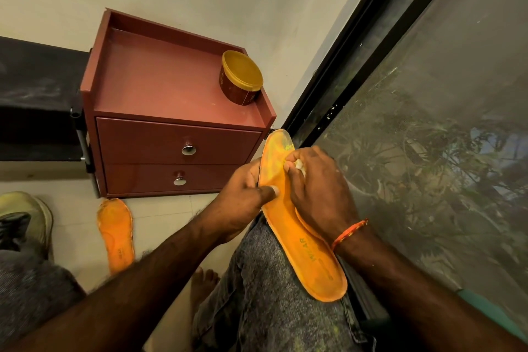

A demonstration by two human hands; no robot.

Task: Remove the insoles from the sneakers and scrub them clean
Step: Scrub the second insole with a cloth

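Note:
An orange insole (307, 260) rests along my right thigh, its toe end raised toward the cabinet. My left hand (243, 194) grips its left edge near the middle, thumb on top. My right hand (317, 188) presses on the insole's front part with a small whitish wad (299, 164) pinched in its fingers. A second orange insole (116, 233) lies flat on the floor to the left. At the far left edge, part of a pale yellow-green sneaker (31, 216) is visible.
A dark red two-drawer cabinet (171, 111) stands against the wall ahead, with a round tub with a yellow lid (241, 80) on top. A black-framed window (428, 123) runs along the right. My bare foot (204, 280) rests on the light floor.

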